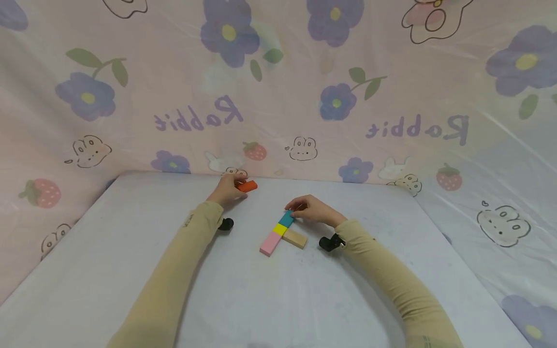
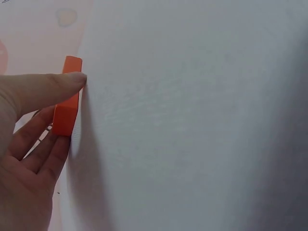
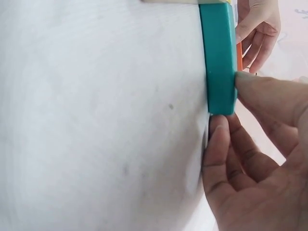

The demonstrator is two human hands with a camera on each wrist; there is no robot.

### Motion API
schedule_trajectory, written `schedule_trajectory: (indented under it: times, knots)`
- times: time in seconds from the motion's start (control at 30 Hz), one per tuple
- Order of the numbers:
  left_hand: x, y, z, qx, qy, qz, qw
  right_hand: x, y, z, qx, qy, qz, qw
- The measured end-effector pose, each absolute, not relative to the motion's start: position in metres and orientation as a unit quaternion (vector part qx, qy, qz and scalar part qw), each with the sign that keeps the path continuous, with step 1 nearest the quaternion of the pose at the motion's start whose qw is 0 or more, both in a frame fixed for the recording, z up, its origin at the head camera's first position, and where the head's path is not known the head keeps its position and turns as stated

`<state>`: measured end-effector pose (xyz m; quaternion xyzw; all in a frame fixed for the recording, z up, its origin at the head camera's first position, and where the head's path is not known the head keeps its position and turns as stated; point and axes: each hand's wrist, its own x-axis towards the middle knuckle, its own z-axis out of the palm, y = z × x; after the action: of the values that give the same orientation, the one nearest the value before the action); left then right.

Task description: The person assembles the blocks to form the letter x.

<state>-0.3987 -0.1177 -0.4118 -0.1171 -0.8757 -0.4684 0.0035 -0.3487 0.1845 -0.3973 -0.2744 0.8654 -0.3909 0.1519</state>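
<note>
My left hand (image 1: 228, 190) pinches an orange block (image 2: 67, 113) between thumb and fingers, near the far side of the table. In the left wrist view the thumb lies across the block's face. A teal block (image 3: 219, 57) lies at the far end of a row, with my right hand (image 1: 316, 211) at its far end. The right thumb presses its upper face and the fingertips are curled against its end. Behind it in the row come a yellow block (image 1: 280, 229) and a pink block (image 1: 271, 244). A natural wood block (image 1: 295, 239) angles off to the right beside the yellow one.
The blocks stand on a white-covered table (image 1: 235, 299). A pink patterned curtain (image 1: 278, 96) with flowers and rabbits rises behind its far edge. Black wrist cameras stick out below both sleeves, the right one (image 1: 331, 242) close to the wood block.
</note>
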Motion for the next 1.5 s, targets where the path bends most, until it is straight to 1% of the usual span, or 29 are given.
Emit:
schedule_trajectory:
  times: [0.2, 0.5, 0.8, 1.07, 1.33, 1.5]
  knots:
    - [-0.398, -0.114, -0.414, -0.113, -0.886, -0.448, 0.02, -0.347, 0.184, -0.397, -0.277, 0.866, -0.387, 0.153]
    - [-0.398, -0.109, -0.408, -0.121, -0.907, -0.404, 0.004, -0.345, 0.185, -0.395, -0.285, 0.869, -0.377, 0.146]
    - [-0.399, -0.11, -0.406, -0.125, -0.911, -0.392, -0.012, -0.346, 0.185, -0.395, -0.272, 0.87, -0.381, 0.153]
    - [-0.395, -0.116, -0.406, -0.153, -0.909, -0.388, -0.017, -0.346, 0.185, -0.397, -0.28, 0.873, -0.373, 0.144]
    - [-0.389, -0.122, -0.398, -0.178, -0.897, -0.402, -0.047, -0.347, 0.186, -0.398, -0.283, 0.871, -0.377, 0.143]
    - [-0.382, -0.122, -0.39, -0.213, -0.895, -0.386, -0.063, -0.348, 0.187, -0.399, -0.279, 0.869, -0.382, 0.143]
